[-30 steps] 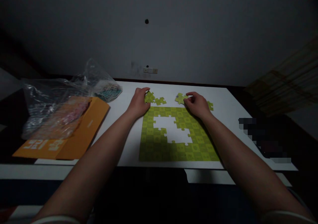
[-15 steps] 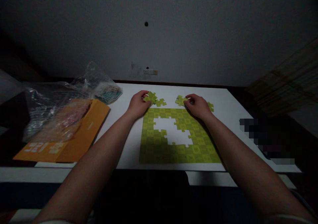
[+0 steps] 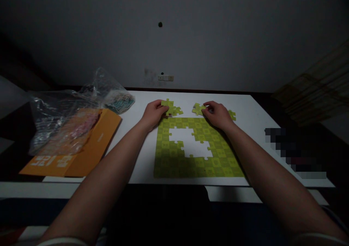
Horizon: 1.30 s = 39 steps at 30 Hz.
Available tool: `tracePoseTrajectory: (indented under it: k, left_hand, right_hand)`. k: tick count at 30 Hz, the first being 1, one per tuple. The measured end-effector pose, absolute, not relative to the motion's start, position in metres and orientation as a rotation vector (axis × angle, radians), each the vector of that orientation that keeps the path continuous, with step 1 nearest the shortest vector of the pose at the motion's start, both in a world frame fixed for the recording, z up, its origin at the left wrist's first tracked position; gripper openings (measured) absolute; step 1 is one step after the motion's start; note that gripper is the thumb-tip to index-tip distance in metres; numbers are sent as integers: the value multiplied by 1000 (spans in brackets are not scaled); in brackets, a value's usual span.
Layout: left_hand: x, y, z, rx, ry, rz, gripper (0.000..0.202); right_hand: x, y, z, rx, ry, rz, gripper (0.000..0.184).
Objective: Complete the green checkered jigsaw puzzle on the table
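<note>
The likeliest trouble looks to be around the left hand (image 3: 155,114): the held piece (image 3: 167,107) overlaps a loose piece (image 3: 178,111) just to that hand's right, so a low sweep could catch their tabs and push the loose one askew, though whether the two touch cannot be told. Nearer the body than both hands lies the green puzzle (image 3: 174,166), flat on the white counter (image 3: 144,155) with a stepped gap in it; the right forearm (image 3: 253,157) crosses over its right side, and if it dropped or dragged, it might shift the joined pieces. The left hand is closed in a pinch, thumb against fingers, on the near-left edge of its piece, which appears tilted up. The right hand (image 3: 216,115) is half curled, thumb and forefinger nipping the right edge of another piece (image 3: 198,108); whether that one is lifted is unclear. A further piece (image 3: 232,115) shows just right of the right hand, partly hidden behind it
</note>
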<state>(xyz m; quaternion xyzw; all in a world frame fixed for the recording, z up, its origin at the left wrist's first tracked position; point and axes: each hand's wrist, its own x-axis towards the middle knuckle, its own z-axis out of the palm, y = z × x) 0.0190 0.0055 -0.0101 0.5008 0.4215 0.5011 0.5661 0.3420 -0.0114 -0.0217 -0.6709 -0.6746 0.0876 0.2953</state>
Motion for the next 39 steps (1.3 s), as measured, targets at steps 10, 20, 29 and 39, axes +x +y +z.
tracePoseTrajectory:
  k: [10,20,29,39]
  left_hand:
    - [21,-3,-4,1265,1010,1111,51]
    - [21,-1,-5,1324,1023,1115,55]
    - [-3,21,-14,1644,1514,1213,58]
    - [-10,23,-17,1926,1918,836,61]
  right_hand:
    - [344,-12,-23,-1763,-1794,235,35]
    - [354,-11,-15,-1679,-1703,324,37]
    - [443,-31,-3,-2098,-1857,304,61]
    - [443,-26,-7,-1875,-1766,248,51]
